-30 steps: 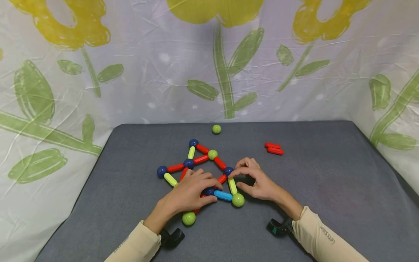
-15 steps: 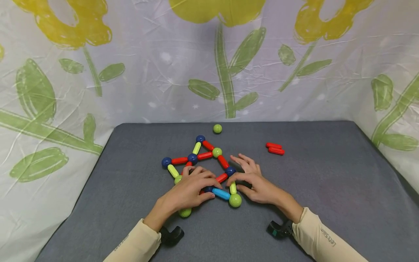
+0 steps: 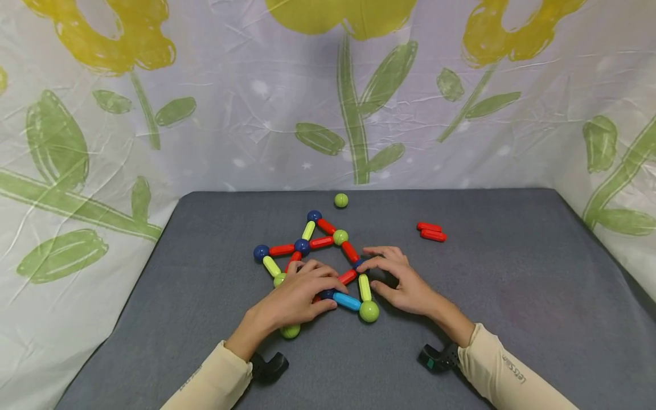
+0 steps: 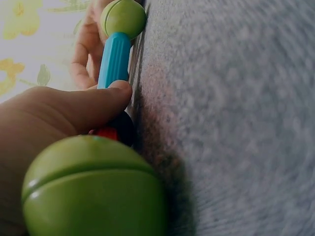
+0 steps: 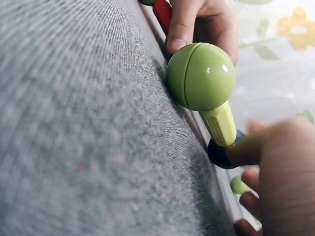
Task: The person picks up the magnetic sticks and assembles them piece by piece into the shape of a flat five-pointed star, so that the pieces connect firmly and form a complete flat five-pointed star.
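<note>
A frame of magnetic rods and balls lies on the grey tabletop in the head view. My left hand (image 3: 302, 296) covers its near left part. Thumb and fingers grip a dark blue ball (image 3: 327, 294), from which a light blue rod (image 3: 347, 301) runs to a green ball (image 3: 369, 311). From that green ball a yellow-green rod (image 3: 365, 287) leads up to another dark blue ball (image 5: 220, 153). My right hand (image 3: 405, 285) has its bent index finger on this ball, with the thumb close beside the rod. Another green ball (image 4: 93, 191) sits below the left palm, near the wrist camera.
A loose green ball (image 3: 340, 200) lies at the table's back edge. Two loose red rods (image 3: 431, 231) lie side by side at the back right. The frame's far part ends in a dark blue ball (image 3: 314, 216). A cloth with printed flowers (image 3: 353, 102) hangs behind.
The frame's far and left parts have shifted right and slightly away, and the near green ball has moved up. My right index finger has shifted along the rod's end onto the dark blue ball.
</note>
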Motion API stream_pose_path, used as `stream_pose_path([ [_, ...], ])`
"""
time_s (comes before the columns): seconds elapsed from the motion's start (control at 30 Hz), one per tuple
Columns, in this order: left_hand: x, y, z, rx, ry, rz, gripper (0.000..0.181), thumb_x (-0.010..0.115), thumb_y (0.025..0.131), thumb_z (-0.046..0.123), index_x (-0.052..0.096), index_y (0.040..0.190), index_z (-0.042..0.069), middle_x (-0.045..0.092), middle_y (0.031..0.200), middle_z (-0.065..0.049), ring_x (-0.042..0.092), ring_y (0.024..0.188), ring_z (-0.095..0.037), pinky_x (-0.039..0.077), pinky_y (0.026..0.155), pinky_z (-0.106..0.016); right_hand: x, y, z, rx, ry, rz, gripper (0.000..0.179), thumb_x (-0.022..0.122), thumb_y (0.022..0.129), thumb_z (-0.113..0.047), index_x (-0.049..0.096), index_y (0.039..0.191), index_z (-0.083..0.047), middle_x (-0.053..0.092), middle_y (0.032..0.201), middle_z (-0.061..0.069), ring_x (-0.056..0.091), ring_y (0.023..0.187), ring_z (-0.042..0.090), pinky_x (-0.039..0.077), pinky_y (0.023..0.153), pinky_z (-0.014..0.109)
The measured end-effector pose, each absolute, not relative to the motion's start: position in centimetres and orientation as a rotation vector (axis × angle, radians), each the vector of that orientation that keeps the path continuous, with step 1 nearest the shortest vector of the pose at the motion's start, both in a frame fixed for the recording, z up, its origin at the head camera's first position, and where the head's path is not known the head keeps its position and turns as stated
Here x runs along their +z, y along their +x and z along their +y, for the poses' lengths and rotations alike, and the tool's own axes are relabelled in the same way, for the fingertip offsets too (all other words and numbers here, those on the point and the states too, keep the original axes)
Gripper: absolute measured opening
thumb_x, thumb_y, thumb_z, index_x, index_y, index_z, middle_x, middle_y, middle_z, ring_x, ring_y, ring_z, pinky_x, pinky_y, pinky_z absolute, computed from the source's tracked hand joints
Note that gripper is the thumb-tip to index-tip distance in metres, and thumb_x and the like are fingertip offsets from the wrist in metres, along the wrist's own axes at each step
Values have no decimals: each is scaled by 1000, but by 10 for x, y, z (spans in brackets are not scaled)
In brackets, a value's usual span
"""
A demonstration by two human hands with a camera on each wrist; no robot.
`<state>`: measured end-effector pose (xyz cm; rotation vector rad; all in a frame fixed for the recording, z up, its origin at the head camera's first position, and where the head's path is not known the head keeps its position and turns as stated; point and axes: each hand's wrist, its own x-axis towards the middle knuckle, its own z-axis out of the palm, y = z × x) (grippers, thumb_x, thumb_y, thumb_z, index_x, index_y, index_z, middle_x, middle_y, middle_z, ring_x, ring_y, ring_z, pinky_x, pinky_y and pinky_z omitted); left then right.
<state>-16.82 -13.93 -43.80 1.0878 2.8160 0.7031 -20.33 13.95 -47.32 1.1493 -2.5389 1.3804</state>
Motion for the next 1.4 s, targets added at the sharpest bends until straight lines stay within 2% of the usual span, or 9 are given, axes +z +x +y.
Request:
stream_pose_path([
  [0.2, -435, -168, -141, 683, 1055, 2799, 48, 78, 91, 21, 63, 133, 37, 65, 132, 16, 49, 128, -13, 26, 109, -55, -474, -205, 139, 1361, 932, -2515, 43, 68, 92, -2, 65, 133, -15, 64, 135, 4, 50, 123, 23, 31, 100, 47],
  [0.5, -433, -168, -141, 691, 993, 2813, 73, 71, 88, 1, 50, 149, 36, 62, 140, 14, 51, 132, -17, 7, 116, -65, -471, -202, 141, 1334, 1108, -2528, 38, 72, 90, -7, 71, 126, -20, 71, 116, -3, 54, 105, 16, 33, 90, 39],
  [0.67, -433, -167, -138, 702, 891, 2841, 59, 59, 88, 5, 59, 142, 28, 65, 134, 10, 50, 132, -16, 5, 118, -62, -473, -203, 142, 1329, 1204, -2466, 36, 72, 89, -6, 73, 123, -18, 72, 107, -4, 55, 96, 15, 35, 85, 35],
  [0.77, -434, -166, -135, 679, 879, 2887, 32, 59, 97, 23, 69, 128, 26, 67, 124, 10, 52, 128, -15, 7, 118, -62, -474, -204, 142, 1361, 1257, -2430, 35, 71, 89, -4, 73, 122, -17, 73, 105, -4, 57, 94, 15, 38, 85, 35],
  [0.83, -435, -166, -133, 644, 879, 2918, 25, 60, 100, 34, 72, 121, 28, 67, 118, 10, 53, 123, -16, 10, 117, -63, -474, -203, 142, 1422, 1258, -2403, 33, 70, 91, -3, 73, 123, -13, 72, 102, -2, 58, 93, 15, 42, 85, 35],
  [0.9, -437, -165, -132, 609, 883, 2946, 23, 62, 99, 41, 73, 116, 28, 66, 113, 10, 53, 119, -16, 13, 116, -65, -474, -203, 141, 1488, 1174, -2396, 30, 69, 93, -3, 72, 122, -10, 72, 100, 1, 60, 91, 13, 47, 83, 32],
  [1.03, -440, -165, -133, 584, 870, 2971, 17, 66, 97, 38, 73, 111, 30, 63, 110, 11, 52, 114, -14, 16, 115, -65, -475, -206, 140, 1492, 854, -2348, 25, 70, 93, -2, 73, 117, -6, 71, 94, 4, 61, 86, 12, 51, 76, 30],
  [1.23, -440, -164, -135, 617, 874, 2958, 13, 65, 98, 33, 72, 108, 31, 61, 109, 12, 51, 115, -13, 16, 115, -63, -474, -220, 149, 1287, 372, -2272, 23, 73, 84, 1, 74, 106, -2, 69, 97, 14, 55, 93, 29, 34, 86, 40],
  [1.4, -439, -165, -135, 622, 883, 2950, 13, 65, 98, 33, 72, 109, 31, 61, 109, 12, 51, 115, -14, 15, 116, -63, -469, -232, 173, 1179, 132, -2354, 38, 71, 87, -5, 67, 125, -2, 56, 123, 25, 40, 114, 43, 21, 91, 57],
])
